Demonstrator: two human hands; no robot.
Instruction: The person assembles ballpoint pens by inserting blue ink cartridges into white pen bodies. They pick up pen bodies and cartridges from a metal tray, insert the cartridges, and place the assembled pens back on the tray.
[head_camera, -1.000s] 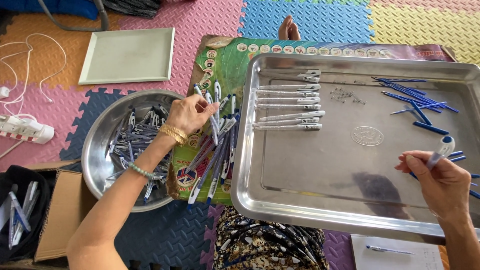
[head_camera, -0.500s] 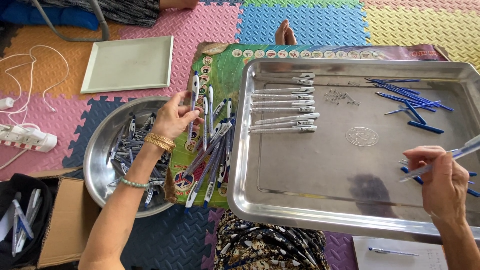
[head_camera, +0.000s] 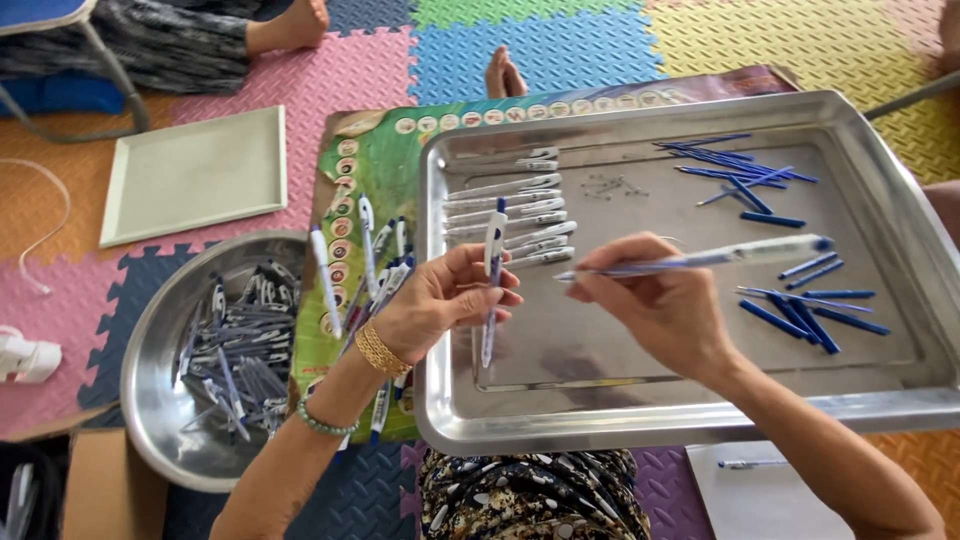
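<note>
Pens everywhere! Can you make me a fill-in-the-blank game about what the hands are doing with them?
1. The left hand holds a pen that is white and ____.
2. The right hand holds a pen barrel over the big ____ tray.
3. The round metal bowl full of pen parts sits to the ____ of that tray.
4. The loose blue refills lie ____ the tray.

Missing words: blue; metal; left; inside
</note>
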